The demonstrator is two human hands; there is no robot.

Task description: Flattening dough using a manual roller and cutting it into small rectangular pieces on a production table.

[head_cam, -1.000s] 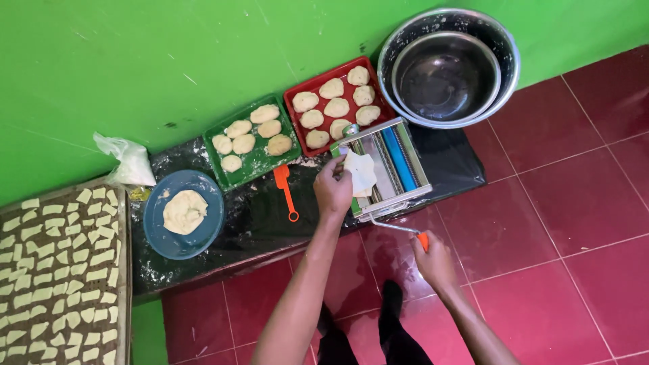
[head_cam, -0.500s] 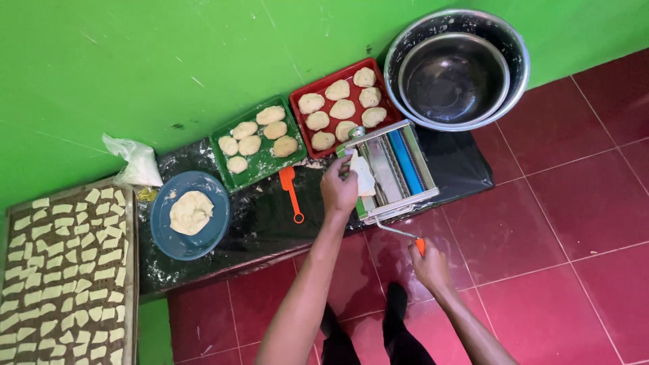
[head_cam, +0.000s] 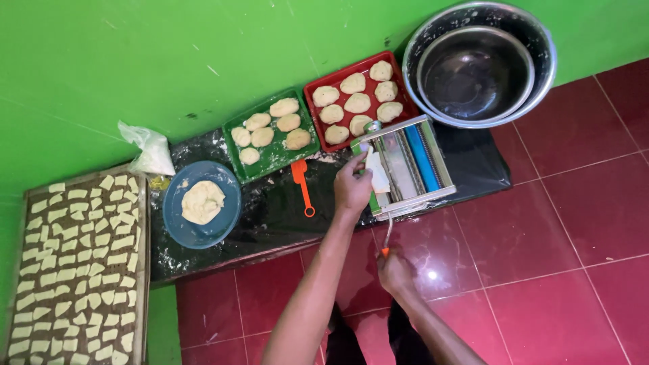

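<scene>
Running upper-left to lower-right, pasta roller (head_cam: 409, 165), crank (head_cam: 387, 233) toward person.

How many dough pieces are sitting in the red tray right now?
7 dough pieces lie in the red tray: three in its upper row, three in its lower, one at the near edge; the pasta roller may hide others.

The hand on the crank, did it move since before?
Yes. The right hand swung the crank nearer the person, away from the roller machine.

Dough going through a hand-cranked roller on the floor

The left hand (head_cam: 351, 191) is feeding a dough sheet (head_cam: 376, 172) into the roller machine (head_cam: 409, 165); the right hand (head_cam: 395, 272) is gripping its crank handle (head_cam: 387, 236), nearer.
</scene>
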